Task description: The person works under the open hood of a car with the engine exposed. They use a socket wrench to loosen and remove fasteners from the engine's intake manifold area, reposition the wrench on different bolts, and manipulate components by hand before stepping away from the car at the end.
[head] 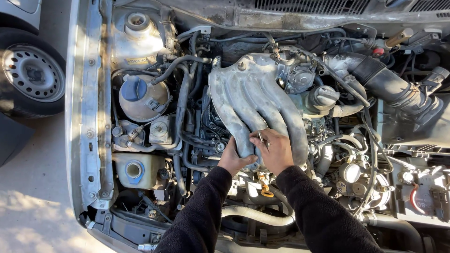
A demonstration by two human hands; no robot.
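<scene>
Intake manifold (255,100), a grey cast piece with four curved runners, sits across the middle of the open engine bay, and both hands are at its near end. On that end, the left hand (233,157) cups the outer runner from the side, its fingers wrapped round the metal and closed on it. Next to it, the right hand (277,151) lies on top of the neighbouring runners, and its fingers pinch a thin metal tool (261,138) that stands nearly upright against the manifold; what kind of tool it is cannot be told. Both arms wear dark fleece sleeves (323,215). Just below the hands a yellow dipstick loop (267,192) pokes up between hoses. Toward the left side of the picture are a round reservoir with a blue cap (135,89), a white tank (136,37) above it and a pale bottle with an open neck (133,169) beneath. A thick black ribbed air hose (391,86) runs off to the upper right. Beyond the silver fender (84,103), a wheel with a steel rim (30,72) rests on the concrete.
</scene>
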